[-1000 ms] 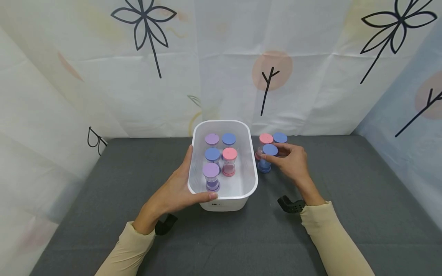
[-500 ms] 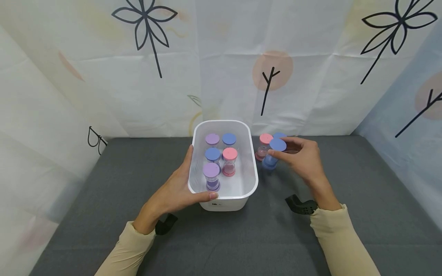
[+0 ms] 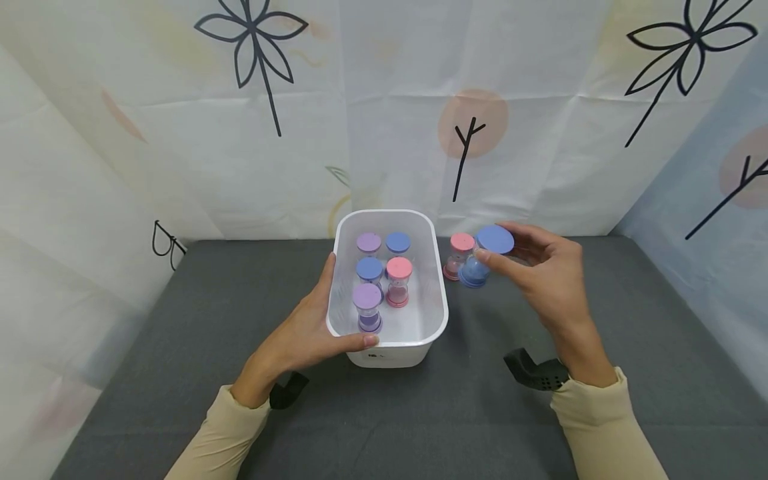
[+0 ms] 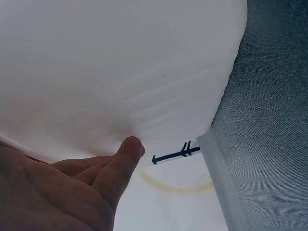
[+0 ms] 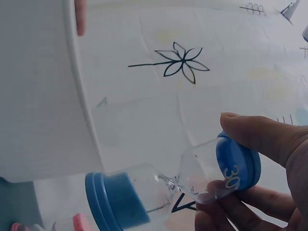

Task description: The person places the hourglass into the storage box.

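A right hand (image 3: 547, 277) held a blue sand timer (image 3: 495, 239) aslant, just right of the white tub (image 3: 396, 359).
The step in hand looked like picking this timer up; the next move seemed to call for a firm pinch and room to miss the pink timer (image 3: 461, 251), which stood between it and the tub. Right thumb and fingers pinched the upper cap; the left hand (image 3: 312, 330) gripped the tub's near left corner, thumb along the rim. Five timers (image 3: 399, 270) stood inside the tub. Half a second earlier, the held timer's cap was smaller in view and nearer the tub; a second blue cap behind it then could not be made out now, perhaps hidden.
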The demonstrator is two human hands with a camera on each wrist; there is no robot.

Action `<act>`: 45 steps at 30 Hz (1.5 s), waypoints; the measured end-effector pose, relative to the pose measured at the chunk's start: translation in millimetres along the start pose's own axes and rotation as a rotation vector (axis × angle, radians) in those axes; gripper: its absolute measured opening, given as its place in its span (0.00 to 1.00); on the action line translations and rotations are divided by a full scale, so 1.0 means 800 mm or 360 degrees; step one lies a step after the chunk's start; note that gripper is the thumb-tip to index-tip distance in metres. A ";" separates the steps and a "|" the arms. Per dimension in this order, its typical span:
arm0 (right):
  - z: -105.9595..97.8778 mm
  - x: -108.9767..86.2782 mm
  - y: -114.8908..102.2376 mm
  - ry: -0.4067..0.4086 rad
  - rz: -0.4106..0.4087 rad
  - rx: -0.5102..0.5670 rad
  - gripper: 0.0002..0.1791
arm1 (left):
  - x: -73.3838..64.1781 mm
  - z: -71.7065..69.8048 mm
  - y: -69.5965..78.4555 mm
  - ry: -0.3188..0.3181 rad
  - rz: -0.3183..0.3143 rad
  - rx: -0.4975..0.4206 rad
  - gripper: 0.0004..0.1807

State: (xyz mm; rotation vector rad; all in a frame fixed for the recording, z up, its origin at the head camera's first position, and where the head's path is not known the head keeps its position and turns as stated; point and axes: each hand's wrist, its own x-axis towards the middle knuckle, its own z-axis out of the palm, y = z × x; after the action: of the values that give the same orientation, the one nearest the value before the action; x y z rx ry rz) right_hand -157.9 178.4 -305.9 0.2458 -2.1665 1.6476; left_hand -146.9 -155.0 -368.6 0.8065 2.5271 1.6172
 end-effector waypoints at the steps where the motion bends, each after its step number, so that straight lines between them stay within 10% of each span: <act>1: 0.000 -0.001 -0.003 0.0015 -0.0029 0.0009 0.25 | 0.000 0.000 0.000 -0.0001 0.0001 -0.0001 0.71; 24: 0.030 -0.027 -0.039 -0.0236 -0.0548 0.0663 0.28 | -0.001 -0.001 -0.001 0.0000 -0.0009 -0.0011 0.71; 45: 0.079 -0.032 0.007 -0.0644 -0.0236 0.0337 0.27 | 0.000 0.000 0.000 -0.0039 -0.0047 -0.0075 0.71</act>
State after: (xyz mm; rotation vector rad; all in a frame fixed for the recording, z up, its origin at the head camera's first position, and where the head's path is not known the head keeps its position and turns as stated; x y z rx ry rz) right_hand -150.3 117.6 -335.9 0.8459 -2.1781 1.8658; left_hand -146.7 -154.7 -368.4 0.7763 2.4622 1.6414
